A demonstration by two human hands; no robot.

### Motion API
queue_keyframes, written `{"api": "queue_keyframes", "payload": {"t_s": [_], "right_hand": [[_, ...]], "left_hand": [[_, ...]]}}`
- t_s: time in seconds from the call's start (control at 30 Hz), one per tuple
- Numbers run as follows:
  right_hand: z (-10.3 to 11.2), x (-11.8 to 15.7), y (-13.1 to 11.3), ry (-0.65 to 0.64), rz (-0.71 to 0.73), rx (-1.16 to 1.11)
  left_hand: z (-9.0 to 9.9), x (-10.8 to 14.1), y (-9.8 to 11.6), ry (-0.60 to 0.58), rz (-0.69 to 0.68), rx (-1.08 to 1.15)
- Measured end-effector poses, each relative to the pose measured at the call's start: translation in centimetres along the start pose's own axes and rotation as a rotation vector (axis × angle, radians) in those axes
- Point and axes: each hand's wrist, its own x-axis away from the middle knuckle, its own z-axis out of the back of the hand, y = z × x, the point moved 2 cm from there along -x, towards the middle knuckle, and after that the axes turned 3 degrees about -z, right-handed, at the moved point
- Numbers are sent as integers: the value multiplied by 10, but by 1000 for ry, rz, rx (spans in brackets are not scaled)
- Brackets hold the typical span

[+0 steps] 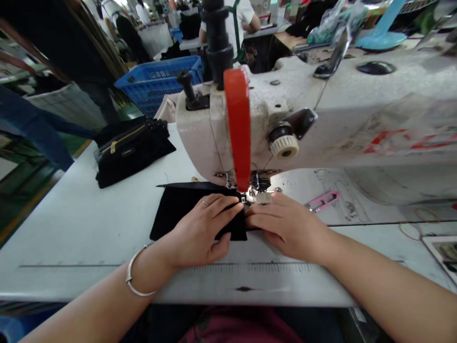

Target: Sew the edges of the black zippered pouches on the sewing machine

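Black fabric (174,209) lies flat on the sewing machine table, its right edge at the presser foot (244,199). My left hand (203,228) rests on top of the fabric, palm down, fingers stretched toward the foot and thumb apart. On the right side of the foot, my right hand (285,226) lies with its fingers over the fabric's right end; its fingertips are partly hidden near the needle area. The white sewing machine (321,124) has a red guard (238,128) in front of its needle. A small gold zipper pull (195,179) shows behind the fabric.
Black zippered pieces (134,147) are piled at the table's back left. Pink thread snips (324,201) lie right of my right hand. A blue basket (160,78) stands behind the table. People stand at the left; another person (243,21) sits beyond the machine.
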Motion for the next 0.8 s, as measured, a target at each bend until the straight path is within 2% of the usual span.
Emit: {"api": "queue_keyframes", "payload": {"t_s": [0.17, 0.47, 0.67, 0.8], "right_hand": [[-3, 1, -6, -113, -26, 13], [-4, -2, -12, -136, -50, 56], [-5, -4, -13, -131, -59, 58], [-4, -3, -12, -106, -40, 90]], "left_hand": [[-3, -2, -2, 5, 54, -24], [-3, -10, -7, -3, 26, -84], [-3, -15, -15, 65, -15, -140], [-2, -11, -9, 114, -64, -154]]}}
